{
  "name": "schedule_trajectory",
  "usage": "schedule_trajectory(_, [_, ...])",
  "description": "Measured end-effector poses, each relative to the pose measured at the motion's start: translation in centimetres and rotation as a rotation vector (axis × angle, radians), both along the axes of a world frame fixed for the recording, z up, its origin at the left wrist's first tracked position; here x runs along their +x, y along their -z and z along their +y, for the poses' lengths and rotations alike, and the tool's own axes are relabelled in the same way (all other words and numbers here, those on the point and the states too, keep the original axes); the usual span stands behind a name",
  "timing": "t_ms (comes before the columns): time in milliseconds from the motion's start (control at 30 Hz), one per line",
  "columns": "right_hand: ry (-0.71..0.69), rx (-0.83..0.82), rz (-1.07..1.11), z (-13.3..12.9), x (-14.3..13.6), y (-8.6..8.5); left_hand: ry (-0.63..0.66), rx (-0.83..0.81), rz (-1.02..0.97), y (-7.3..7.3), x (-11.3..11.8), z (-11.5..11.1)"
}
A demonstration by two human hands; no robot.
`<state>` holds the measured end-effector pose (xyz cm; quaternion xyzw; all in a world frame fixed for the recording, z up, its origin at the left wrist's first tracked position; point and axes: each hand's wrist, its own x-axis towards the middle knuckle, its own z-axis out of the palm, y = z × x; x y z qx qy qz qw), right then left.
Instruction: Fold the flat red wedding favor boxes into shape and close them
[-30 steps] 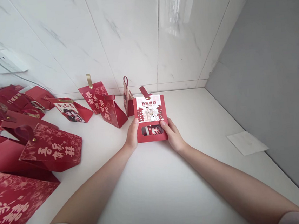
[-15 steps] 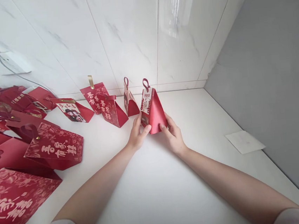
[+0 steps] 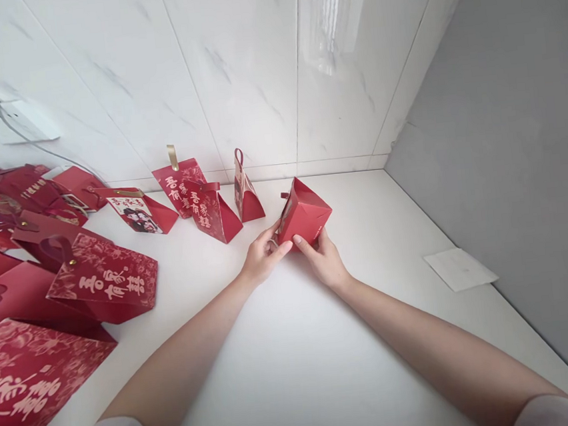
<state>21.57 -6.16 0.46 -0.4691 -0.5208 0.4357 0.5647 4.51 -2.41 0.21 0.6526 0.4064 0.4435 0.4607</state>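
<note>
A red paper gift box [image 3: 305, 212] is tipped over between my two hands, its plain base turned up and a bit of its ribbon loop showing at the far left side. My left hand [image 3: 264, 255] grips its left side, thumb at the near edge. On the near right, my right hand [image 3: 325, 260] holds it with the thumb across the front and the fingers behind, partly hidden. Just left of it stands a small triangular gift box [image 3: 248, 193] with a dark red loop. Beside that is a patterned red box [image 3: 215, 213] with white characters.
Another patterned box [image 3: 177, 183] with a gold loop and a box with a printed couple [image 3: 136, 212] stand at the back left. Several larger red boxes [image 3: 104, 280] crowd the left. A white paper [image 3: 460, 268] lies right, by the grey panel [image 3: 519, 150]. A tiled wall [image 3: 240, 70] rises behind.
The held gift box has gone from upright, loop on top, to tipped over with its base showing. Both hands have turned with it and still hold it.
</note>
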Motion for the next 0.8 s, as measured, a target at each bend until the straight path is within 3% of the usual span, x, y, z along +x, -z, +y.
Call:
schedule_trajectory(167, [-0.028, 0.072, 0.02, -0.5, -0.1, -0.5, -0.095, 0.01, -0.08, -0.7, 0.7, -0.6])
schedule_trajectory(400, [-0.054, 0.19, -0.087, -0.9, -0.3, -0.6, -0.264, 0.121, -0.02, -1.6, 0.5, -1.3])
schedule_trajectory(800, [-0.07, 0.14, -0.107, -0.8, -0.1, -0.5, -0.285, 0.171, 0.067, -1.5, 0.4, -1.2])
